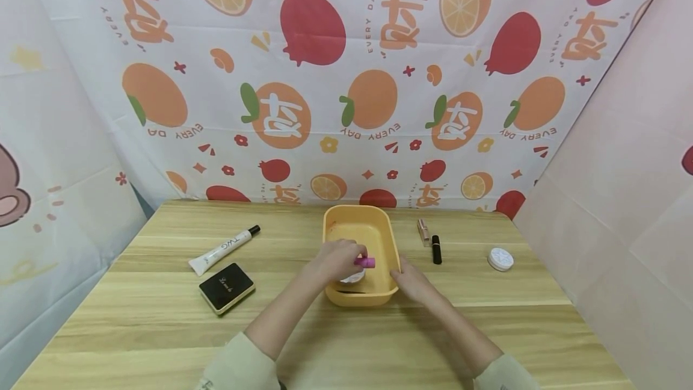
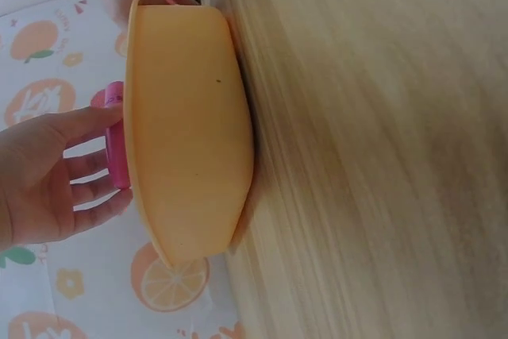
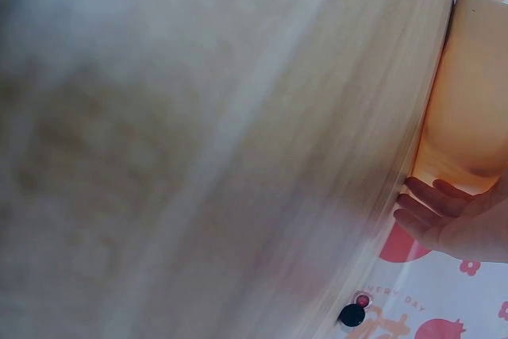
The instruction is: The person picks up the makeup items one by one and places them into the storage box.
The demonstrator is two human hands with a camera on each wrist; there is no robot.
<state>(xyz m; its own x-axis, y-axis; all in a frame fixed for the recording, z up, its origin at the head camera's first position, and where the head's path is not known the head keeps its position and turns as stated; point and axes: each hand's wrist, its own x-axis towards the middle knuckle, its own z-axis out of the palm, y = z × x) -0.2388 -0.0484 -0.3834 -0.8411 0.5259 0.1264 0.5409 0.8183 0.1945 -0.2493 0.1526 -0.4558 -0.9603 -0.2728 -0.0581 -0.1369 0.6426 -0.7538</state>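
Pale sleeves (image 1: 240, 363) are seen nearest the camera, at the near edge of the wooden worktop (image 1: 130, 330), with both forearms (image 1: 292, 312) extended toward its middle. By the left hand (image 1: 338, 260) a pink tube (image 1: 369, 262) is held crosswise over a yellow tub (image 1: 387, 221); in the left wrist view it is pinched between thumb and fingertips just above the rim, the fingers spread and slightly bent. By the right hand (image 1: 415, 284) the tub is steadied near its near right corner, the thumb laid at the rim and the fingers set loosely along the outer wall. The tub is placed centrally, its far end close to the worktop's far edge; inside it a white round case (image 1: 354, 277) is partly covered by the left hand. Toward the left edge are laid a white squeeze tube (image 1: 222, 251) and a black compact (image 1: 226, 289); right of the tub, a pink lipstick (image 1: 424, 232), a black lipstick (image 1: 436, 250) and, nearest the right edge, a white tin (image 1: 500, 259). The pink tube is judged light, stiff and rather slippery, best grasped at mid-length; the tub, light and slightly flexible, is best taken by its rim.
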